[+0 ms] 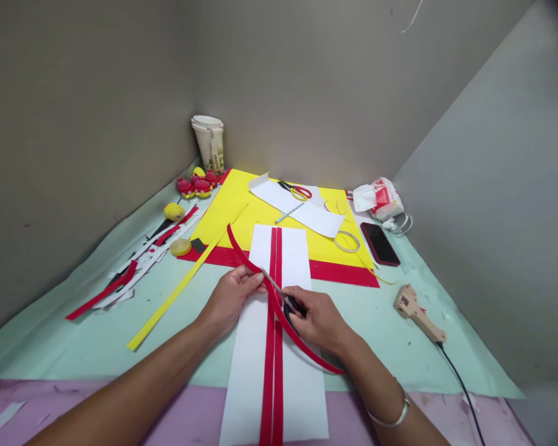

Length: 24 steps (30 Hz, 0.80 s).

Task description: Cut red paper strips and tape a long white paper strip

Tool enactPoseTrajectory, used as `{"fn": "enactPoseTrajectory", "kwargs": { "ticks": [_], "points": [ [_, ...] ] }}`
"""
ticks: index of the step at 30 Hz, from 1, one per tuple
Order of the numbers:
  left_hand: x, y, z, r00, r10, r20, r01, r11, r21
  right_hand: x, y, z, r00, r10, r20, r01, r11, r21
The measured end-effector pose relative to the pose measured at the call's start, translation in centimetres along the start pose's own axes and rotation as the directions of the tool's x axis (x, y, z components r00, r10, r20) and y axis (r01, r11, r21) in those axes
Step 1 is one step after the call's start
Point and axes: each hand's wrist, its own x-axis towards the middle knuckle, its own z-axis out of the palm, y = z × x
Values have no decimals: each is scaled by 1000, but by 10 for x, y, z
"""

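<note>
Between finger and thumb, my left hand pinches a curved red strip that looks like felt or foam. My right hand grips black-handled scissors, whose blades meet the strip close to my left fingertips. How far the blades are apart I cannot tell. Beneath both hands lies a long white sheet with two red bands running side by side down its middle. The strip crosses above these bands and bends down toward my right wrist.
Yellow and red sheets lie behind, bearing another pair of scissors, a pen and a tape ring. A glue gun and phone are right. Scraps, a yellow strip and a cup stand left.
</note>
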Motion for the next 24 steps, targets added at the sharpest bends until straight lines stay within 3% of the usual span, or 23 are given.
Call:
{"fn": "enactPoseTrajectory", "kwargs": {
  "ticks": [6, 15, 24],
  "points": [
    [-1, 2, -1, 998, -4, 62, 3, 1000, 12, 1, 6, 4, 1000, 26, -11, -25, 998, 56],
    [-6, 2, -1, 989, 9, 145, -10, 1000, 4, 7, 12, 3, 958, 278, -67, -244, 916, 318],
    [-5, 1, -1, 988, 33, 149, -47, 995, 86, 9, 17, 7, 953, 299, -54, -248, 868, 430]
  ]
}}
